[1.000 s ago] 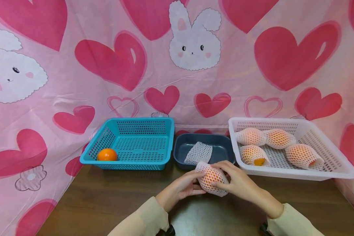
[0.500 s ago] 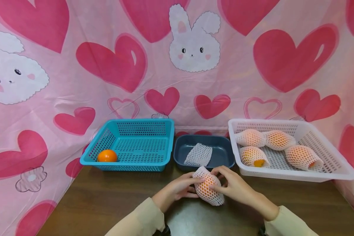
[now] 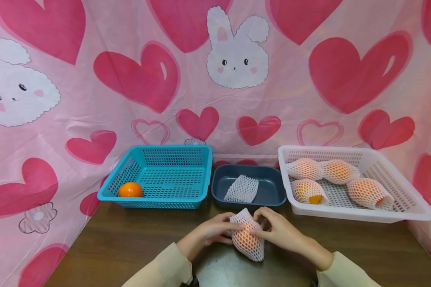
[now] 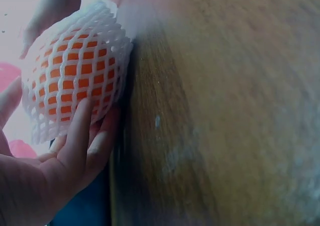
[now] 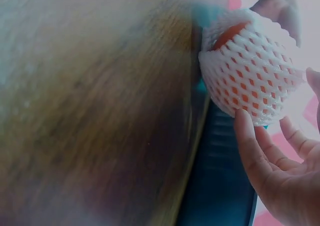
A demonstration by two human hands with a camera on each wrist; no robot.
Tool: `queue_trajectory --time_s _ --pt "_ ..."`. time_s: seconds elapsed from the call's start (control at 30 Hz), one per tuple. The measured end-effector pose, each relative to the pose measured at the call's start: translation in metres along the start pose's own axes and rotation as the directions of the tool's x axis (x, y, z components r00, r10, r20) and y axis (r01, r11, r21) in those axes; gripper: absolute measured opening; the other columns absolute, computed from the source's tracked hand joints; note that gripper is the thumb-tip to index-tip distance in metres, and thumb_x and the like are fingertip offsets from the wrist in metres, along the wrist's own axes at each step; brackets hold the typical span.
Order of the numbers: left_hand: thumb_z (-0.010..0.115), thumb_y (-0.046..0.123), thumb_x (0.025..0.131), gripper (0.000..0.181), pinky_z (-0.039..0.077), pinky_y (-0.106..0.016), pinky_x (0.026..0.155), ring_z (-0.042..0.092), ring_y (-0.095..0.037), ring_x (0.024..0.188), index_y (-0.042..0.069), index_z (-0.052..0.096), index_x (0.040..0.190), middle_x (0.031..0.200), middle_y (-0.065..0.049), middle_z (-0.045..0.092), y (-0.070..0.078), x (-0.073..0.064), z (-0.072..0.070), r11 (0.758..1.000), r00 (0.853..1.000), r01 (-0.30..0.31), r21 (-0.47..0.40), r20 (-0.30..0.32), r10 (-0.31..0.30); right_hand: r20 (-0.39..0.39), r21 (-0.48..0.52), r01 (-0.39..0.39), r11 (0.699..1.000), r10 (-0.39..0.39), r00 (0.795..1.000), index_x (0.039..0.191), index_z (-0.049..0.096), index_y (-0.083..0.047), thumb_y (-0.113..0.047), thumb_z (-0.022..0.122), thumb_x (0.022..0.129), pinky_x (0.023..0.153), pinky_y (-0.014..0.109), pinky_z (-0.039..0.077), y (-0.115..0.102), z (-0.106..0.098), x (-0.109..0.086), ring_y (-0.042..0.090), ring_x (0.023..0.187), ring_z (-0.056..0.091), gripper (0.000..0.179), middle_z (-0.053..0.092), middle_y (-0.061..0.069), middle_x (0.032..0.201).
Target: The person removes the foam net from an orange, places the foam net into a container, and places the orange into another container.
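Note:
An orange in a white foam net (image 3: 247, 239) is held between both hands above the table. My left hand (image 3: 215, 230) grips it from the left, thumb in front and fingers behind. On the other side my right hand (image 3: 281, 231) holds it with curled fingers and thumb. The left wrist view shows orange skin through the mesh of the netted orange (image 4: 75, 76), with fingers of the left hand (image 4: 55, 171) against it. In the right wrist view, one net end gapes and bares some peel; a fingertip of the right hand (image 5: 285, 171) touches the mesh.
A blue basket (image 3: 172, 201) with one bare orange (image 3: 131, 189) stands back left. Behind the hands is a dark tray (image 3: 269, 205) holding an empty foam net (image 3: 242, 188). Several netted fruits (image 3: 339, 170) lie in a white basket (image 3: 348, 213) at right.
Both hands have moved slightly left and nearer the person, carrying the netted orange with them. The orange has tilted more upright. Baskets and tray keep their places.

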State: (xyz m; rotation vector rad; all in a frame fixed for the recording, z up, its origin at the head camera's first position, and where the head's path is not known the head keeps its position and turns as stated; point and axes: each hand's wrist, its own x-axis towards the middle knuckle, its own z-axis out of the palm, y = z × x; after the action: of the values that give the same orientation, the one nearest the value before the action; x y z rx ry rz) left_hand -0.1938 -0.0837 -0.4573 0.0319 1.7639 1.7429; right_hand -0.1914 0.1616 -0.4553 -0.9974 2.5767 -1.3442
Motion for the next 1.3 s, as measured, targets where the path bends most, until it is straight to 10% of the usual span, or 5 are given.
queue_trajectory --time_s 0.47,0.87,1.3 --pt "0.07 0.02 0.097 0.027 0.06 -0.044 0.084 0.065 -0.018 0.089 0.004 0.062 0.117 0.105 -0.006 0.066 -0.0018 -0.0029 -0.0023 0.997 0.999 -0.029 0.073 -0.012 0.03 0.115 0.072 -0.104 0.992 0.095 0.989 0.134 0.06 0.002 -0.027 0.072 0.097 0.069 0.026 0.053 0.0043 0.0005 0.0077 0.01 0.086 0.06 0.048 0.067 0.004 0.108" --pt "0.076 0.01 0.092 0.015 0.06 -0.031 0.069 0.064 -0.015 0.08 0.001 0.064 0.095 0.095 -0.004 0.067 -0.0049 -0.0024 0.0029 0.978 0.981 -0.185 0.093 -0.049 0.19 0.049 0.057 0.0 0.998 -0.003 0.999 0.111 0.079 -0.007 -0.024 0.072 0.097 0.093 0.031 0.053 0.0057 0.0006 0.0093 0.015 0.109 0.063 0.024 0.072 0.003 0.113" --pt "0.081 0.007 0.087 0.018 0.045 -0.022 0.055 0.054 -0.008 0.065 -0.008 0.07 0.089 0.075 0.004 0.061 -0.0021 -0.0054 0.0057 0.915 0.936 -0.322 0.242 -0.06 0.346 -0.023 0.108 -0.046 0.993 0.049 0.999 0.098 0.081 -0.003 -0.02 0.079 0.091 0.078 0.026 0.056 -0.001 -0.0008 0.0092 0.008 0.091 0.067 0.019 0.076 0.001 0.096"
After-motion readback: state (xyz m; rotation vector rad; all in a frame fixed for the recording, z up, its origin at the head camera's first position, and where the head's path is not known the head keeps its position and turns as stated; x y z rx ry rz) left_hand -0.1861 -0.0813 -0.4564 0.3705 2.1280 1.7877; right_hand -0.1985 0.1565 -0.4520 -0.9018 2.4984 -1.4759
